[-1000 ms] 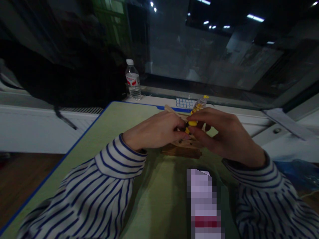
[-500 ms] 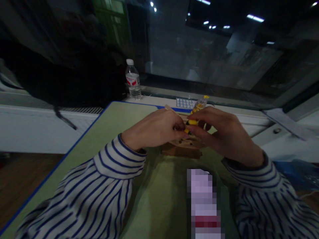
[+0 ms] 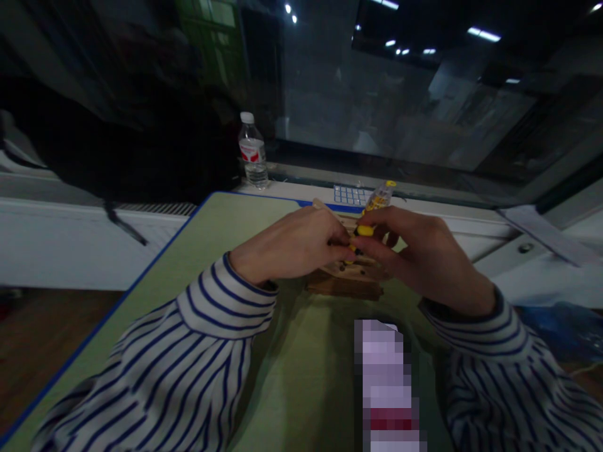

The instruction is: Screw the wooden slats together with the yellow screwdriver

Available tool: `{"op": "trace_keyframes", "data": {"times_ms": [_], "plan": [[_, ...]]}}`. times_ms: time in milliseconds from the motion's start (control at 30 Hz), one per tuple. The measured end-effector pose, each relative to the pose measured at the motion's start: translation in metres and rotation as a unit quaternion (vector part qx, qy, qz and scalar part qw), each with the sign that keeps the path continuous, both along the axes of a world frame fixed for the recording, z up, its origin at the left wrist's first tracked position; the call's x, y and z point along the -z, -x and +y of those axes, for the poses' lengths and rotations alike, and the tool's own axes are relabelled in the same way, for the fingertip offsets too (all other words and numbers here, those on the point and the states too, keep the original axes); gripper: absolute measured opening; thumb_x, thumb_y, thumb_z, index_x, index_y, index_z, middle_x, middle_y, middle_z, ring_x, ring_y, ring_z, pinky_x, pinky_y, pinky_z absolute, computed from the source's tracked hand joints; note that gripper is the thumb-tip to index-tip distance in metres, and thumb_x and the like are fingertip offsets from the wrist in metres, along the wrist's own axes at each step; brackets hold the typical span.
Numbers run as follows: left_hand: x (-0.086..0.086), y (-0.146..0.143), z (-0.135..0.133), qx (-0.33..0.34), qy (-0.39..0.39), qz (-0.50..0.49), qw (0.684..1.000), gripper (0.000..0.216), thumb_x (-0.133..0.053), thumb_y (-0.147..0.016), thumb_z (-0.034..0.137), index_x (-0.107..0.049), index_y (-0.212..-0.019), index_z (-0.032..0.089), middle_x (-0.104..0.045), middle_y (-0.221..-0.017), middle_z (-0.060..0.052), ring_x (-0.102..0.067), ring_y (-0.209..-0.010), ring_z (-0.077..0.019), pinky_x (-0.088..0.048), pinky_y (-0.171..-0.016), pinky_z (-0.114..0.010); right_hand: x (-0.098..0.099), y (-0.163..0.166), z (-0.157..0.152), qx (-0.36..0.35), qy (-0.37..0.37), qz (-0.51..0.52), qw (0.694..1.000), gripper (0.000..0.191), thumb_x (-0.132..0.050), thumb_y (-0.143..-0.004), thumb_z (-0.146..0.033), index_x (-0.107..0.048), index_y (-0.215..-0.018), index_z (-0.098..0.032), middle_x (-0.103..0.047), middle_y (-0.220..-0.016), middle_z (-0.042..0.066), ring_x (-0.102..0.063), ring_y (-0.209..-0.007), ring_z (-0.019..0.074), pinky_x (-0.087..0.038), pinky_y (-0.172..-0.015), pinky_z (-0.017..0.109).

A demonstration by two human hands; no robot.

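Green tabletop (image 3: pixel 292 370), yellow piece (image 3: pixel 365 231) between pinching right fingers (image 3: pixel 382 217), left fingers (image 3: pixel 340 253) beside it, their grip unclear

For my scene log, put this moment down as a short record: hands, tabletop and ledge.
Left hand: curled close to a wooden-looking item; exact grip hidden
Right hand: pinching a small yellow piece
Table: green top, blue edge
Nearer the wearer: pixelated object, identity unclear
Ledge: upright water bottle, red-and-white label
Beyond the hands: tilted clear container, yellow cap
Sleeves: white with dark blue stripes
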State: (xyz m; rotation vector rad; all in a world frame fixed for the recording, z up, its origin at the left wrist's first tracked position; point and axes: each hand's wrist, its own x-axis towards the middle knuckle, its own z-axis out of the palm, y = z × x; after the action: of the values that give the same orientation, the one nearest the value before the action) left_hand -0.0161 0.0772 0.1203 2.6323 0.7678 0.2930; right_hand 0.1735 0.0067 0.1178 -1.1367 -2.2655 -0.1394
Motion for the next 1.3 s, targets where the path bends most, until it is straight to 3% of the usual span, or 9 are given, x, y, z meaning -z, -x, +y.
{"op": "trace_keyframes", "data": {"times_ms": [467,567,733,900,1300], "plan": [[0.002,-0.003,0.001,-0.004,0.005,-0.012,1.0,0.028,-0.056,-0.084,0.038,-0.073,-0.077,0.016,-0.057,-0.057,0.002,-0.044,-0.052,-0.0091,-0.024,-0.053,-0.025,0.002,0.0,0.002,0.035,-0.003,0.019,0.999,0.025,-0.063,-0.089,-0.041,-0.065,-0.097,-0.018,-0.067,-0.077,0.002,-0.061,-0.063,0.0131,-0.045,-0.056,0.026],[0.004,-0.002,0.003,0.006,0.002,-0.015,1.0,0.03,-0.055,-0.085,0.037,-0.073,-0.076,0.016,-0.058,-0.058,0.002,-0.046,-0.054,-0.0092,-0.025,-0.053,-0.025,0.0,-0.001,0.001,0.023,0.002,0.024,0.999,0.027,-0.063,-0.089,-0.038,-0.064,-0.106,-0.017,-0.071,-0.089,0.005,-0.064,-0.068,0.0145,-0.048,-0.058,0.027],[0.01,0.0,0.006,0.02,0.014,-0.027,0.999,0.025,-0.055,-0.086,0.032,-0.073,-0.082,0.015,-0.062,-0.064,0.001,-0.051,-0.058,-0.01,-0.027,-0.054,-0.024,-0.001,-0.004,-0.001,-0.026,0.02,0.015,0.999,0.032,-0.059,-0.089,-0.019,-0.06,-0.121,-0.018,-0.071,-0.11,0.008,-0.067,-0.086,0.0168,-0.054,-0.071,0.03],[0.013,0.0,0.007,0.032,0.014,-0.037,0.999,0.024,-0.054,-0.088,0.031,-0.073,-0.088,0.017,-0.065,-0.072,0.001,-0.054,-0.063,-0.011,-0.03,-0.057,-0.024,0.001,-0.006,0.001,-0.035,0.017,0.013,0.999,0.027,-0.057,-0.089,-0.016,-0.063,-0.116,-0.018,-0.071,-0.108,0.007,-0.066,-0.094,0.0186,-0.054,-0.076,0.032],[0.011,-0.001,0.004,0.041,0.007,-0.011,0.999,0.027,-0.048,-0.09,0.025,-0.073,-0.094,0.016,-0.065,-0.073,0.0,-0.054,-0.063,-0.0107,-0.031,-0.057,-0.024,0.001,-0.004,0.001,-0.013,-0.005,-0.004,1.0,0.021,-0.06,-0.091,-0.023,-0.065,-0.109,-0.014,-0.07,-0.097,0.008,-0.065,-0.082,0.0167,-0.051,-0.068,0.029]]}}
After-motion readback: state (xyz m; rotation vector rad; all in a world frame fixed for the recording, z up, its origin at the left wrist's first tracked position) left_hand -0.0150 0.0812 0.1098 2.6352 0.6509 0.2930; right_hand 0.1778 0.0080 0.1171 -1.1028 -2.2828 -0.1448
